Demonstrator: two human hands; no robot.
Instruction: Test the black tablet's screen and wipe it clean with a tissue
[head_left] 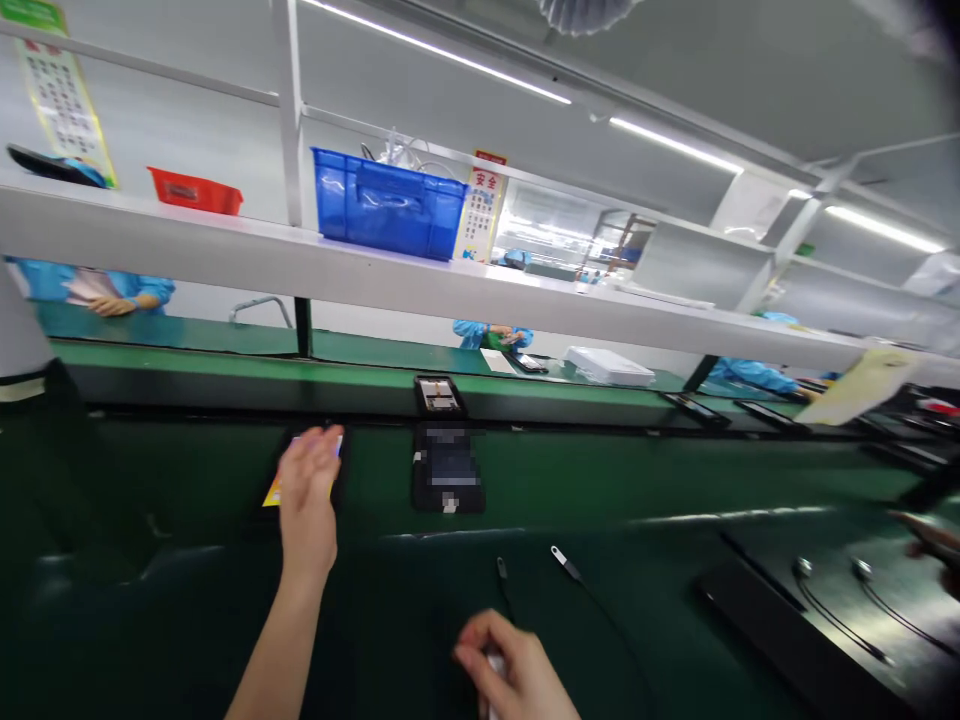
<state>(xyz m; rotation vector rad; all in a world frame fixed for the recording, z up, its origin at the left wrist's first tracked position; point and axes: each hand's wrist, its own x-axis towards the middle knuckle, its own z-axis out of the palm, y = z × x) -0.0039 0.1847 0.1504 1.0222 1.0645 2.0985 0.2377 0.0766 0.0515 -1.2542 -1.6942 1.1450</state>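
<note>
Left hand (309,500) reaching over a phone (300,478) on the green table (600,480).
Left fingers spread wide above it; right hand (514,672), bottom centre, fingers curled around something small and white.

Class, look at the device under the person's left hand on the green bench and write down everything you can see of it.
The device is a flat, dark-framed slab, like a phone or small tablet, lying face up on the green bench. Its lit screen shows yellow and orange at the near left corner and a purplish strip by the fingertips. The left hand, fingers spread, covers most of it; whether the hand touches or hovers is unclear. A second, dark device lies apart to its right.
</note>
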